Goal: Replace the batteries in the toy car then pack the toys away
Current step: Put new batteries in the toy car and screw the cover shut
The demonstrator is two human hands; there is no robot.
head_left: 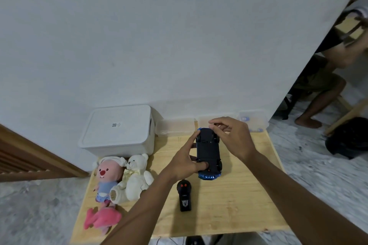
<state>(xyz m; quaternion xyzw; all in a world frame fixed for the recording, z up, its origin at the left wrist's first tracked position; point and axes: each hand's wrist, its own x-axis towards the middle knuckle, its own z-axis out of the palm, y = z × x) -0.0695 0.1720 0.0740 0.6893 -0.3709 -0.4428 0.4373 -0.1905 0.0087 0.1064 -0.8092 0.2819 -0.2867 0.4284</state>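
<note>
Both forearms reach in over the wooden surface [229,205]. At far left lie a pink plush [101,220], a pink-faced doll [106,177] and a white bear [135,179], before a closed white bin [119,131]. Clear tubs [175,126] line the wall, contents unclear. Left hand [185,162] grips the upturned toy car [209,153], thumb pressing its underside; right hand [232,135] pinches its far end. Black remote [184,195] lies below.

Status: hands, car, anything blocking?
Left hand and right hand both grip toy car, underside up. Remote lies nearby. Nothing blocking.
</note>
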